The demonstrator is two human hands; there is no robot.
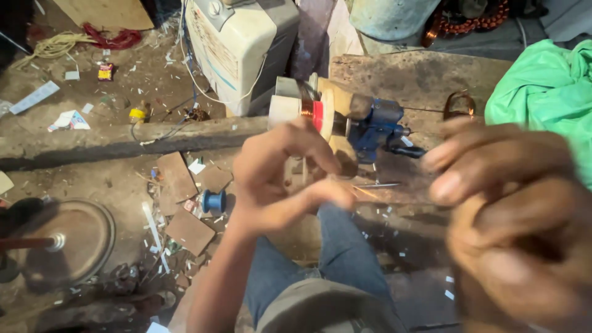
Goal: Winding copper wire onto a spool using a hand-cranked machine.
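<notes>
— Down by the knees, what are the hands doing?

— Left hand (280, 176) is out in front, over the jeans (345, 246), fingers curled loosely with the thumb stretched to the right. It sits just in front of the winding former (302, 111), a pale wooden block with a band of copper wire and a red strip round it. Whether the fingertips pinch the wire or only hover by it, I cannot tell; nothing solid shows inside the grip.

— And the right hand?

— Right hand (512, 203) is very close to the camera, blurred, fingers bent inward. I cannot tell if it is clenched on anything.

— Where is the former mounted?

— On a shaft that runs to the right into a blue hand-crank winder (376, 126), which stands on the dusty stone surface (419, 77). A thin wire runs from the winder toward a small copper coil (459, 105) lying further right on that surface.

— What else is around?

— A green cloth (542, 92) at the right edge. A cream-coloured appliance (237, 46) behind the former. On the floor (111, 179) to the left: brown card pieces (185, 203), a small blue spool (214, 201), white scraps, and a dark round wheel (77, 237) on an axle at the far left.
</notes>
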